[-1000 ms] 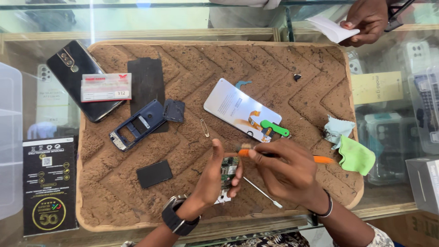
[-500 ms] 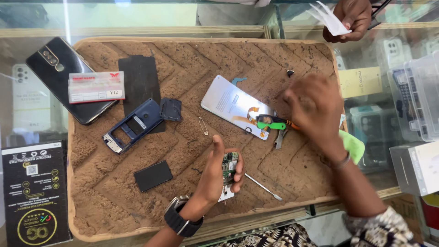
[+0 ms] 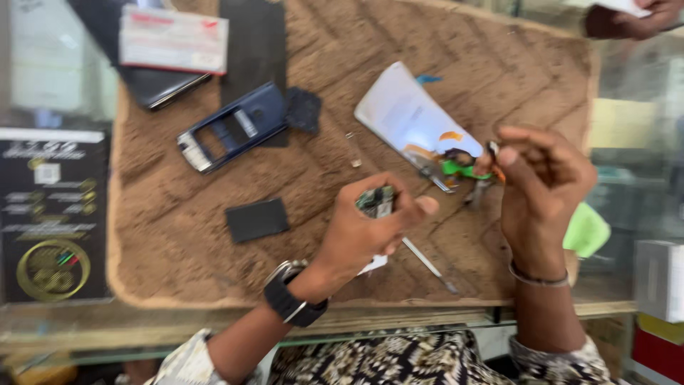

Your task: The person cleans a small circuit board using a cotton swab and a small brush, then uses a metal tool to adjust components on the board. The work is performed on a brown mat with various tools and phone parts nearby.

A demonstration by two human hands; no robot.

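My left hand [image 3: 363,232], with a black watch on the wrist, grips a small green circuit board [image 3: 376,202] above the brown mat [image 3: 178,264]. My right hand [image 3: 541,189] is to the right of it, its fingers pinched on a small orange-tipped tool [image 3: 496,171]; blur hides what kind it is. Just left of those fingers a green-handled tool [image 3: 456,170] lies at the lower end of a white phone back cover [image 3: 410,117]. A thin metal pick [image 3: 427,265] rests on the mat below my left hand.
A blue phone housing [image 3: 235,125], a dark pad [image 3: 303,108] and a black battery [image 3: 256,219] lie on the mat's left half. A black phone with a red-and-white card [image 3: 174,39] sits top left. Green cloth [image 3: 586,229] at right; another person's hand [image 3: 627,18] top right.
My right hand left the board, reached to the tools beside the white cover and now holds an orange-tipped piece. The left hand still holds the board. The view has drawn closer.
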